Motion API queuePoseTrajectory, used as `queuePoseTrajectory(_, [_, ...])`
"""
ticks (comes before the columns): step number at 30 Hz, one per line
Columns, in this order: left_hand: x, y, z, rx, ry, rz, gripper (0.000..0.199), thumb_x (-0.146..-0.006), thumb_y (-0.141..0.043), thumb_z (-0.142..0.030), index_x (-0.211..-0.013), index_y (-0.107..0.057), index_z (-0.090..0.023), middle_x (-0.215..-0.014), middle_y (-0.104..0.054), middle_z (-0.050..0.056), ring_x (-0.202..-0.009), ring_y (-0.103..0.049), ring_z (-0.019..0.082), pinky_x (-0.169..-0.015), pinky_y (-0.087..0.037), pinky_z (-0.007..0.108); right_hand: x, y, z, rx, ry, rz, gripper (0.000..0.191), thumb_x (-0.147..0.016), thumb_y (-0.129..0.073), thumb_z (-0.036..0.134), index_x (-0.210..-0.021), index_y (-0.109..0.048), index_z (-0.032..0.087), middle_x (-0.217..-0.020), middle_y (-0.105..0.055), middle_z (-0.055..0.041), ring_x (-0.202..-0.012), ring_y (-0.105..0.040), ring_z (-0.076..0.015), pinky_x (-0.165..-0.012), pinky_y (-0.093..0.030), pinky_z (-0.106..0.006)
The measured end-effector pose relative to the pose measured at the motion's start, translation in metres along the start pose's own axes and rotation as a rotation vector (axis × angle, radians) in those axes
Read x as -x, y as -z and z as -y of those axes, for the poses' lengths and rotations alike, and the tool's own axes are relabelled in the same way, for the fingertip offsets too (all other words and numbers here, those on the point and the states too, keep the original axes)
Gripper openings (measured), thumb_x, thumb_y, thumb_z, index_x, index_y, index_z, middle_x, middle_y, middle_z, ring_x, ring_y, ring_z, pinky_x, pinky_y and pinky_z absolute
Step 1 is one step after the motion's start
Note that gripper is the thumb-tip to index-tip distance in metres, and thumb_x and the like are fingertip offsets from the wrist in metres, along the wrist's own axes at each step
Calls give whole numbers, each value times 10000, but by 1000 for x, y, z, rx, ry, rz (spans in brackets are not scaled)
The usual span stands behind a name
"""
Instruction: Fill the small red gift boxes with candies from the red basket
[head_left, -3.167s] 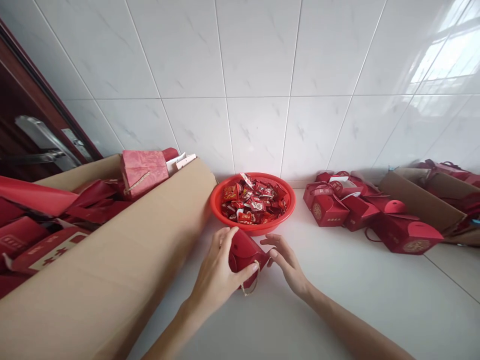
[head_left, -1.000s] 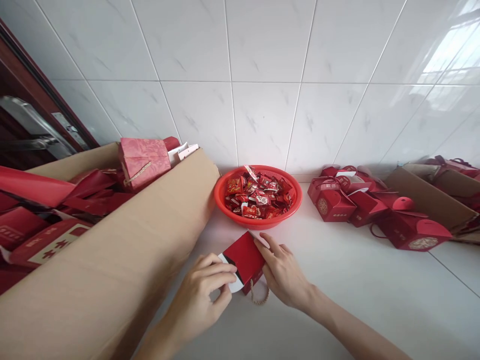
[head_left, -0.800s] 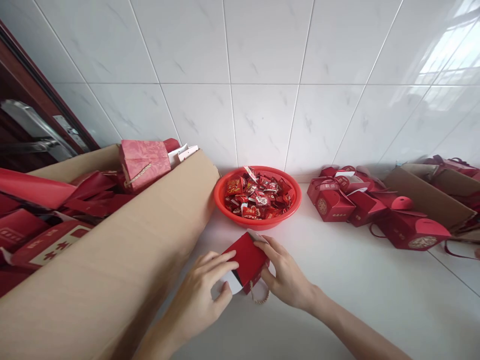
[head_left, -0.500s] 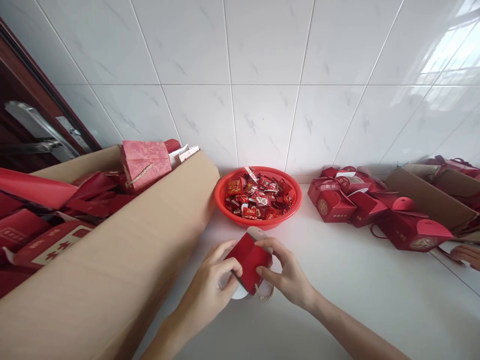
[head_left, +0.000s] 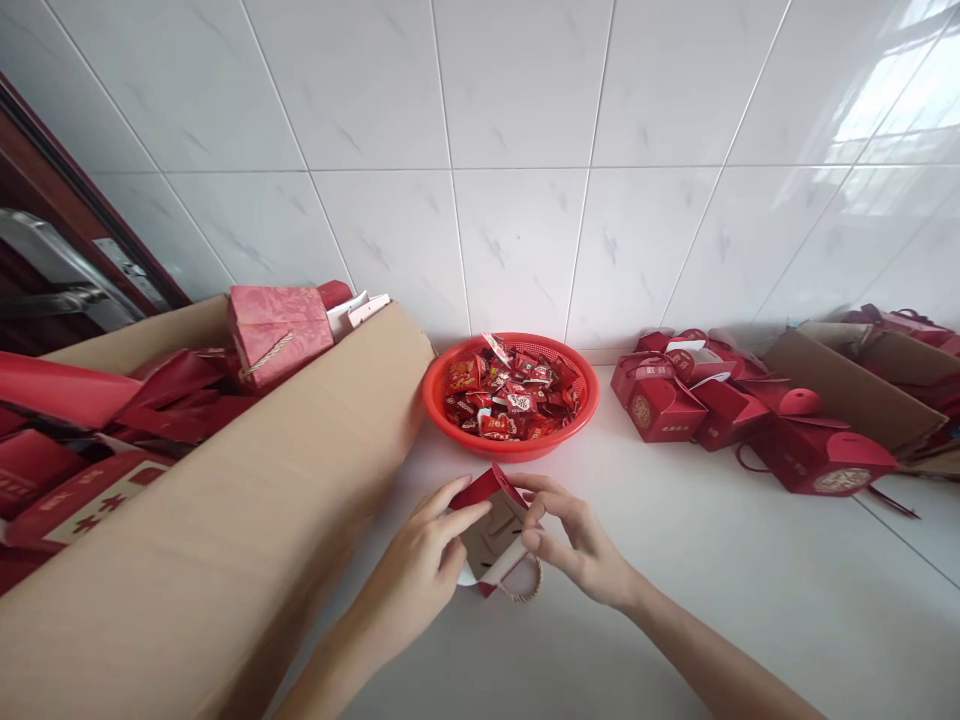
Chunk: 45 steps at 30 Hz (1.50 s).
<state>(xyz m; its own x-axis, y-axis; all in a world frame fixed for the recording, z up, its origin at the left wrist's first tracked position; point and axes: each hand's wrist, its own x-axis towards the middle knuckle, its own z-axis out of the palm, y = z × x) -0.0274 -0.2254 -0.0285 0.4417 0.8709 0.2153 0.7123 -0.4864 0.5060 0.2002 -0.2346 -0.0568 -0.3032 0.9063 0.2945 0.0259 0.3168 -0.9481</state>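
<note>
Between my hands, on the white tabletop, is a small red paper gift box with its top open, showing a bare cardboard inside. A twisted cord handle loops from its near right side. My left hand grips the box's left side, fingertips at the upper left edge and some reaching over the opening. With thumb and fingers bent, my right hand holds the right edge. Just behind the box stands a red plastic basket filled with red-wrapped candies.
At left, a large cardboard carton holds red boxes and a pink bag. Several folded red boxes are grouped at right, beside another carton. A tiled wall runs behind; a door handle is at far left.
The box's red flaps have been spread apart, so its cardboard inside now shows. Another person's hand at the far right edge has gone out of view. The view has shifted slightly.
</note>
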Motion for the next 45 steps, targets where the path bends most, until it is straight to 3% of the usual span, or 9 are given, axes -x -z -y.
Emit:
queuePoseTrajectory(4, [0,-1,4,57,39,-9,623,-854,-444,-104,-1436,-557,-297,-1503,-538,31,-1353,-544,228,-1066,-515,324,-1,4,3,118,-29,-29,341,-954,-586,434,-729,-721,216,-1325,-643,-102,-1241,-594,-280,-1035,-472,-430])
queuePoseTrajectory(7, [-1,0,9,165,61,-9,677,-844,-504,-143,-1501,-469,-306,-1498,-543,51,-1347,-550,246,-1023,-544,336,3,5,5,249,-52,16,191,-887,-675,332,-1039,-761,256,-1390,-606,-111,-1337,-529,-308,-1051,-478,-470])
queuePoseTrajectory(9, [-1,0,13,248,104,-3,707,-818,-563,-172,-1506,-460,-298,-1518,-520,68,-1370,-526,273,-1014,-550,357,7,5,5,300,-65,34,379,-864,-683,267,-1242,-689,271,-1435,-572,-115,-1354,-516,-310,-1062,-478,-490])
queuePoseTrajectory(13, [-4,-3,20,488,263,10,785,-736,-697,-242,-1491,-481,-232,-1550,-477,106,-1417,-461,327,-1079,-499,426,17,5,1,258,-104,-37,513,-862,-678,266,-1366,-580,282,-1386,-611,-103,-1203,-620,-275,-1021,-517,-480])
queuePoseTrajectory(18, [-4,-11,22,830,418,41,960,-653,-826,-375,-1517,-438,-219,-1523,-505,136,-1360,-518,365,-1082,-486,482,21,3,-10,18,-193,-123,565,-822,-740,366,-1346,-547,282,-1369,-619,-83,-1157,-632,-254,-1023,-506,-456])
queuePoseTrajectory(28, [-7,-19,16,1067,568,-43,1031,-550,-880,-365,-1481,-480,-177,-1452,-574,162,-1272,-588,377,-1014,-526,447,16,0,-11,-211,-305,-195,619,-709,-820,453,-1234,-554,263,-1176,-701,-86,-1064,-655,-281,-964,-495,-471])
queuePoseTrajectory(33, [-20,-24,13,1054,531,-80,1006,-569,-865,-380,-1477,-483,-175,-1439,-583,157,-1286,-577,367,-1037,-508,431,3,10,-12,-198,-289,-188,610,-707,-813,460,-1220,-550,262,-1156,-705,-81,-1027,-657,-274,-921,-517,-463])
queuePoseTrajectory(39, [-23,-16,14,887,407,-55,734,-702,-788,-463,-1356,-590,-197,-1377,-627,137,-1234,-615,332,-1020,-516,434,-6,22,-6,90,-173,-187,421,-749,-780,463,-1092,-649,257,-1172,-674,-70,-1071,-637,-266,-942,-513,-445])
queuePoseTrajectory(45, [-29,-4,13,552,338,-332,513,-747,-740,-477,-1198,-678,-241,-1441,-560,92,-1318,-536,297,-1099,-443,433,-15,31,11,376,-9,-271,278,-826,-731,473,-997,-694,257,-1126,-692,-87,-1062,-639,-273,-901,-531,-441])
